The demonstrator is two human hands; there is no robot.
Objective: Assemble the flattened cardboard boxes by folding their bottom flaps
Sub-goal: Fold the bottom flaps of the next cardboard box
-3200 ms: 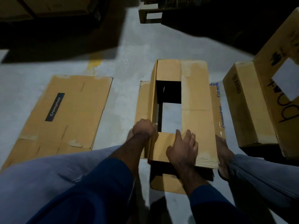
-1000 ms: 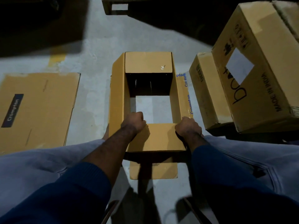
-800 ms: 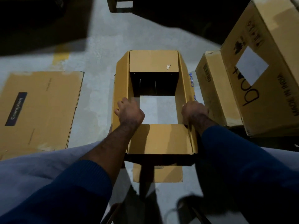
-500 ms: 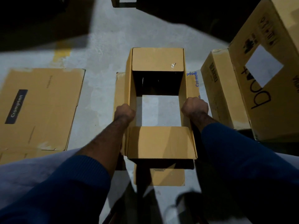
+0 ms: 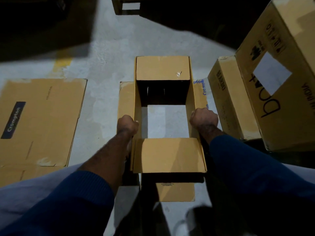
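Both grips are clenched: left hand [image 5: 127,125] and right hand [image 5: 203,117] each grasp a side wall of the box [image 5: 162,70] standing open on the floor [image 5: 109,48].

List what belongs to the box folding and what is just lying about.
Job: open box, gripped at its side walls by left hand and right hand; flat box, not yet folded.
Lying about: boat box; small box beside it.
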